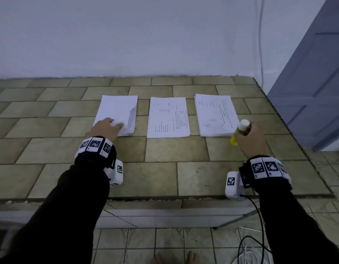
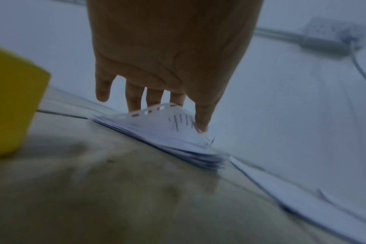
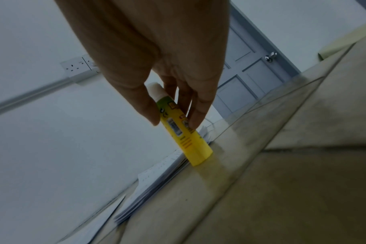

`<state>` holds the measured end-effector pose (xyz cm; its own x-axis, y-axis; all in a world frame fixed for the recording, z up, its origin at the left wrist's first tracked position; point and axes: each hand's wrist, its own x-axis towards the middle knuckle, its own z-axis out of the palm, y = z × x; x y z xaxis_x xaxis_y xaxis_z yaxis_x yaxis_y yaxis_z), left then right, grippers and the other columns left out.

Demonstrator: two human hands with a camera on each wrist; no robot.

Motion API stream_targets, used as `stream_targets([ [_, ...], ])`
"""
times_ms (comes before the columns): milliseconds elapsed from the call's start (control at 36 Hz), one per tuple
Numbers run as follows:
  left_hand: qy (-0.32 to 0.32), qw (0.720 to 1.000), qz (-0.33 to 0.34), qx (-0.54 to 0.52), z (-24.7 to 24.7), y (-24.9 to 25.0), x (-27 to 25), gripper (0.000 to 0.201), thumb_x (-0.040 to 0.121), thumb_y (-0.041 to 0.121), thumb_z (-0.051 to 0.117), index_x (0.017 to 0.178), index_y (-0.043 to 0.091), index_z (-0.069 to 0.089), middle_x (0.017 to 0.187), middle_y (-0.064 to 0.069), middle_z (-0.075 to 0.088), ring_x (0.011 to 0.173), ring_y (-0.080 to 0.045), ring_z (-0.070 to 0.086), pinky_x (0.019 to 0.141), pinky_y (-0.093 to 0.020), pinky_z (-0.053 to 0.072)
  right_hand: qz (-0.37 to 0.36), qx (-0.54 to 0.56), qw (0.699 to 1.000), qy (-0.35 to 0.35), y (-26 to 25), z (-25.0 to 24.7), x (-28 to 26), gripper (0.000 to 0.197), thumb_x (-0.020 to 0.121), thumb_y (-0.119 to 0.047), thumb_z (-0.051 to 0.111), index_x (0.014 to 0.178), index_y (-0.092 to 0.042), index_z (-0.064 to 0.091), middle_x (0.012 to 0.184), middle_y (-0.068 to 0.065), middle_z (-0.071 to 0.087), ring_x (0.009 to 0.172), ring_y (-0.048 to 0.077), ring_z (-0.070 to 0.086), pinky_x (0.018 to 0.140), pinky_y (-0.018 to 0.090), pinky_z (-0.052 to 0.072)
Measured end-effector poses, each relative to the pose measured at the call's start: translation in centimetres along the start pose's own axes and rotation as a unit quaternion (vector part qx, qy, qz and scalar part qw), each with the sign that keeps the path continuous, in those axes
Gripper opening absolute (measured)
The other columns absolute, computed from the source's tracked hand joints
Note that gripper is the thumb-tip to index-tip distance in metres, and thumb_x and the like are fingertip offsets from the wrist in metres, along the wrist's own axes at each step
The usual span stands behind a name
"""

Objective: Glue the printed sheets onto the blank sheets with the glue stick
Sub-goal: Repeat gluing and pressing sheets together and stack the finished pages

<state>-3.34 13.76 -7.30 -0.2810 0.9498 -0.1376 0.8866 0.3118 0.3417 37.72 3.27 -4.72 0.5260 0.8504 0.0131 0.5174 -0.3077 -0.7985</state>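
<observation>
Three lots of paper lie in a row on the tiled counter. The left stack [image 1: 117,109] has a blank top, and print shows under its lifted near right corner. My left hand [image 1: 117,125] pinches that top sheet [image 2: 157,125] between thumb and fingers, so it curls upward. A single printed sheet [image 1: 167,117] lies in the middle, and a printed stack [image 1: 215,114] lies on the right. My right hand [image 1: 244,130] grips the glue stick [image 3: 186,140], yellow with a white top. It tilts with its base on the counter at the right stack's near right corner.
The counter [image 1: 164,178] meets a white wall at the back, and its front edge is near my wrists. A grey door [image 1: 313,88] stands to the right. A blurred yellow object [image 2: 11,102] fills the left edge of the left wrist view. Cables hang below the counter on the right.
</observation>
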Motion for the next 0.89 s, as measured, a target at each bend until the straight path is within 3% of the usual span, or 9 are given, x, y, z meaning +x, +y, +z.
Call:
stream_targets([
  [111,0.061,0.997,0.022,-0.053,-1.3,1.2,-1.8,0.060,0.096,0.058,0.045,0.140,0.018,0.048,0.138,-0.012,0.055,0.122,-0.035,0.053,0.099,-0.045,0.040,-0.001,-0.010,1.000,-0.001,0.0,-0.1,-0.1,0.037,0.093,-0.011,0.058,0.128,-0.002,0.047,0.122,0.016,0.057,0.109,0.031,0.054,0.080,0.030,0.036],
  [250,0.102,0.960,0.173,-0.192,-2.1,3.1,-5.3,0.046,0.096,0.045,0.057,0.130,0.013,0.058,0.124,-0.001,0.061,0.111,-0.021,0.054,0.087,-0.031,0.038,-0.003,-0.023,1.000,0.002,0.0,0.0,-0.1,0.035,0.092,-0.011,0.059,0.125,-0.003,0.048,0.119,0.015,0.059,0.096,0.023,0.051,0.078,0.029,0.036],
  [333,0.038,0.935,0.256,-0.242,-2.0,4.4,-8.7,0.030,0.095,0.038,0.063,0.123,0.026,0.061,0.115,0.011,0.058,0.106,-0.009,0.051,0.085,-0.024,0.038,-0.014,-0.039,0.999,0.010,0.2,0.1,0.0,0.030,0.091,-0.008,0.059,0.118,0.000,0.050,0.113,0.018,0.059,0.088,0.022,0.047,0.074,0.030,0.035],
  [389,-0.020,0.917,0.316,-0.241,-1.4,4.6,-10.3,0.026,0.090,0.043,0.065,0.115,0.038,0.058,0.118,0.015,0.058,0.111,-0.007,0.051,0.095,-0.024,0.041,-0.018,-0.047,0.999,0.009,0.3,0.0,0.0,0.027,0.091,-0.006,0.059,0.115,0.001,0.050,0.109,0.019,0.059,0.086,0.023,0.047,0.072,0.030,0.034],
  [528,-0.116,0.887,0.441,-0.072,1.0,3.0,-11.5,0.071,0.078,0.078,0.046,0.129,0.032,0.062,0.152,-0.001,0.042,0.145,-0.015,0.029,0.118,-0.039,0.027,-0.022,-0.048,0.999,-0.007,0.3,0.0,-0.1,0.030,0.091,-0.004,0.057,0.119,-0.001,0.048,0.104,0.013,0.055,0.089,0.025,0.049,0.073,0.031,0.035],
  [583,-0.156,0.878,0.451,-0.051,2.0,2.3,-12.0,0.077,0.076,0.085,0.041,0.129,0.033,0.061,0.154,-0.002,0.039,0.149,-0.016,0.019,0.120,-0.041,0.022,-0.022,-0.053,0.998,-0.008,0.3,0.0,-0.1,0.031,0.091,-0.003,0.056,0.120,-0.001,0.048,0.108,0.015,0.057,0.090,0.024,0.047,0.074,0.032,0.035],
  [667,-0.179,0.878,0.444,-0.015,3.1,1.2,-12.6,0.067,0.073,0.073,0.050,0.130,0.039,0.059,0.156,-0.003,0.035,0.150,-0.012,0.009,0.121,-0.045,0.020,-0.020,-0.059,0.998,-0.015,0.3,-0.1,-0.1,0.031,0.091,-0.004,0.055,0.121,-0.001,0.049,0.113,0.016,0.059,0.090,0.023,0.047,0.074,0.032,0.036],
  [778,-0.222,0.880,0.418,0.033,3.5,0.4,-13.4,0.076,0.066,0.065,0.041,0.138,0.042,0.047,0.162,0.004,0.014,0.146,-0.004,-0.011,0.123,-0.034,0.002,-0.043,-0.073,0.995,-0.043,0.0,-0.2,-0.2,0.032,0.090,-0.010,0.060,0.120,-0.003,0.051,0.114,0.014,0.061,0.099,0.031,0.056,0.076,0.035,0.040],
  [889,-0.220,0.881,0.417,0.037,3.9,-0.1,-13.9,0.077,0.069,0.064,0.039,0.142,0.041,0.041,0.163,0.008,0.004,0.144,-0.002,-0.022,0.123,-0.037,-0.002,-0.072,-0.049,0.994,-0.070,-0.8,-0.1,-0.9,0.039,0.091,-0.015,0.063,0.127,-0.011,0.049,0.122,0.007,0.059,0.103,0.021,0.054,0.080,0.030,0.039],
])
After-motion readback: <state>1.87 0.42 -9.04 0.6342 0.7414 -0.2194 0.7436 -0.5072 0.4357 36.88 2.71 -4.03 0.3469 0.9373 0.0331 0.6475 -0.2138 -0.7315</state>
